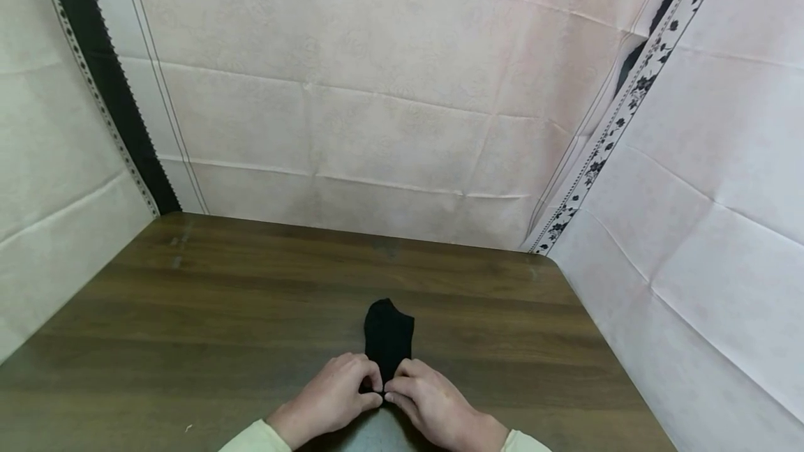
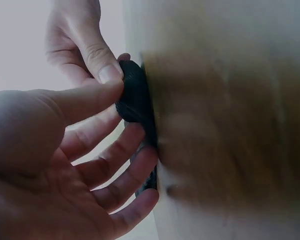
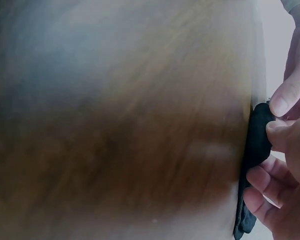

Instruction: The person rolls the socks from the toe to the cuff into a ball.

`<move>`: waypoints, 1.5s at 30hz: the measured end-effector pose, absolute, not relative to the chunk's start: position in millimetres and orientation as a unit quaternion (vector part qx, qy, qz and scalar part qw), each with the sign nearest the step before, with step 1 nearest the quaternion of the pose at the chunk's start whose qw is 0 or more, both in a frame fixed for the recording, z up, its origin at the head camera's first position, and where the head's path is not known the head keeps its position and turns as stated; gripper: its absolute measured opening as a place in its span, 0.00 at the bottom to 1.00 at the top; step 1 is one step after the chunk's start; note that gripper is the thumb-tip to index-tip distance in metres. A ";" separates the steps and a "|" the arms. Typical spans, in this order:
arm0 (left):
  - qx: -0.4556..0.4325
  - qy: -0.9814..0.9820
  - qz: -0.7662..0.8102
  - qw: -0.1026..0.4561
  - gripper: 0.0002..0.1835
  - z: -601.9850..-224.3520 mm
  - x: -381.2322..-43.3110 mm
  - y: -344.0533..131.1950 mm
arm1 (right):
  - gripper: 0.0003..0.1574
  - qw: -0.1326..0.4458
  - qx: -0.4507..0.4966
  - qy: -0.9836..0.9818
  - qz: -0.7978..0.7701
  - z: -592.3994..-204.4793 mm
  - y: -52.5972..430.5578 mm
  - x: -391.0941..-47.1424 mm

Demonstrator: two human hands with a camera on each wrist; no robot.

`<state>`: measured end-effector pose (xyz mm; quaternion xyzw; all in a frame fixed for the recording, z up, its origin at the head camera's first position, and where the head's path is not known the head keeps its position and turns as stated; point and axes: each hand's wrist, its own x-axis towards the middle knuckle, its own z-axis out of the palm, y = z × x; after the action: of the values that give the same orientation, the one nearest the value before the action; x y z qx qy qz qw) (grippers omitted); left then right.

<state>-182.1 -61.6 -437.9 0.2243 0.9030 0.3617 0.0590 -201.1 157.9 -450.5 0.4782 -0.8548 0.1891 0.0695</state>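
A black ankle sock lies flat on the wooden table, its far end pointing away from me. At its near end my left hand pinches the fabric between thumb and forefinger. Close beside it, my right hand pinches the same end, the thumbs almost meeting. In the left wrist view the sock's near end is raised a little off the tabletop between the fingertips. The right wrist view shows the sock along the table surface, with the other fingers resting against its side.
The brown wooden table has a light-coloured cloth hanging behind it and patterned cloths on both sides. A small white scrap lies at the near left. Bits of tape mark the far left corner.
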 end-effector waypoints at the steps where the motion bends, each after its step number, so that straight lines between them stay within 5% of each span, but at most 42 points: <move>1: 0.224 0.903 0.362 0.061 0.09 -437.5 -182.0 -61.6 | 0.11 0.068 0.477 -0.856 0.189 -450.2 157.6 -201.2; 14: 0.225 0.916 0.324 0.068 0.11 -435.9 -181.4 -60.9 | 0.04 0.077 0.466 -0.858 0.201 -450.0 155.3 -198.8; 23: 0.223 0.920 0.319 0.050 0.10 -437.7 -181.6 -60.4 | 0.11 0.116 0.499 -0.840 0.180 -452.1 160.3 -199.6; 45: 0.220 0.926 0.304 0.029 0.09 -436.7 -182.1 -59.0 | 0.03 0.075 0.475 -0.860 0.170 -448.5 157.1 -198.9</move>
<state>-182.1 -59.0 -436.7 0.2200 0.9264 0.3040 0.0293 -198.9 157.1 -448.5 0.4747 -0.8604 0.1697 0.0747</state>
